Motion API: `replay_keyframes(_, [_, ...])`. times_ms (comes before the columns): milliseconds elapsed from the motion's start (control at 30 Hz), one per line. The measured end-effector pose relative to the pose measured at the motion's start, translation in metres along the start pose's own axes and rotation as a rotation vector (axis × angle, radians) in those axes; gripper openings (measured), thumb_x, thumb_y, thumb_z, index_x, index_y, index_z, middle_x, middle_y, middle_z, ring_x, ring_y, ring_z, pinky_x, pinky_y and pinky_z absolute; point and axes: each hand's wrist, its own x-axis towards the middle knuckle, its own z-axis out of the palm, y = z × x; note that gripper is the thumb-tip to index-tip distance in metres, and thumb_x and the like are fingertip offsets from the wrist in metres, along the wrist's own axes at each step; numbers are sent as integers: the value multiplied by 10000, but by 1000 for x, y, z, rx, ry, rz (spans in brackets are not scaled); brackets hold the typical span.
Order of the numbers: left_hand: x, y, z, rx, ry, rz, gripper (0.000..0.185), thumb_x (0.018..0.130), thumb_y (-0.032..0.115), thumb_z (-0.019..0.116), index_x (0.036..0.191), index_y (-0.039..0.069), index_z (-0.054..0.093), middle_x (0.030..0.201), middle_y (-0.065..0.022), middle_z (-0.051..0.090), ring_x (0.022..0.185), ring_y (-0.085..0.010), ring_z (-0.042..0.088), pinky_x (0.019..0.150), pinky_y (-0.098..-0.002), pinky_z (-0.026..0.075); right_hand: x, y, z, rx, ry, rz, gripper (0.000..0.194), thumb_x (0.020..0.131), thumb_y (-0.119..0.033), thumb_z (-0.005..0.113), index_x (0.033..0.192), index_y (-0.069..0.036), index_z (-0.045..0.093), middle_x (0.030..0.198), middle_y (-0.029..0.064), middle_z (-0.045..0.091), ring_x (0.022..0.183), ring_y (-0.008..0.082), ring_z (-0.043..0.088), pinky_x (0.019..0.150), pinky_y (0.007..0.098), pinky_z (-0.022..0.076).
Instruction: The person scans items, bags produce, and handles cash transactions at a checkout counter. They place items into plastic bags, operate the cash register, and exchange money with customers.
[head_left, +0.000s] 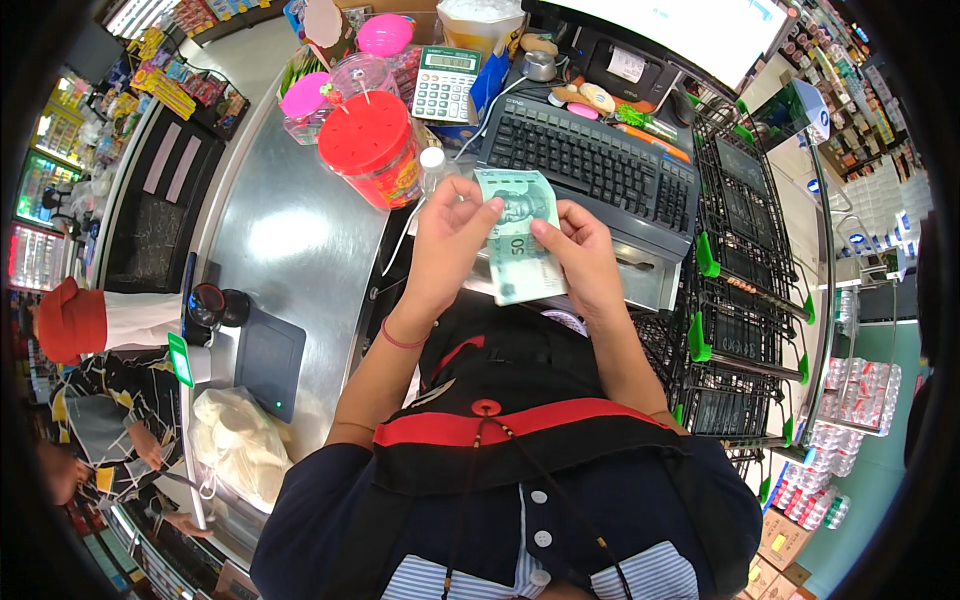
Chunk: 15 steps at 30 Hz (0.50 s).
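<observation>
A green 50-denomination banknote (521, 247) is held upright between my two hands. My left hand (456, 232) pinches its upper left edge between thumb and fingers. Lower on the opposite edge, the thumb and fingers of my right hand (581, 247) grip the note. Just beyond the note lies a dark computer keyboard (589, 150). An open metal cash drawer (649, 281) shows partly below the keyboard, its inside mostly hidden by my hands and the note. Close behind my left hand stands a clear bottle with a white cap (433, 159).
A red-lidded candy tub (371, 146) and a calculator (446, 84) stand beyond my left hand. On the steel counter (292, 202) are a dark pad (270, 364), a scanner (217, 304) and a white plastic bag (238, 442). Black shopping baskets (750, 292) stack at right. People stand across the counter.
</observation>
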Motion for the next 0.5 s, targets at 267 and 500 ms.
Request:
replay_keyframes(267, [-12, 12, 5, -65, -32, -93, 121, 980, 146, 577, 1008, 29, 586, 931, -9, 617, 819, -77, 566, 734, -234, 488, -2, -7, 6, -27, 125, -206, 106, 887, -42, 695, 873, -13, 594, 805, 42, 670, 672, 45, 598, 607, 196, 483])
replay_keyframes(500, [-24, 22, 18, 223, -19, 18, 134, 953, 140, 609, 946, 8, 590, 884, 3, 596, 819, -59, 542, 747, -230, 467, -14, -18, 15, -171, 138, -480, 149, 861, -3, 716, 847, -19, 568, 834, 15, 634, 731, 41, 559, 657, 197, 450])
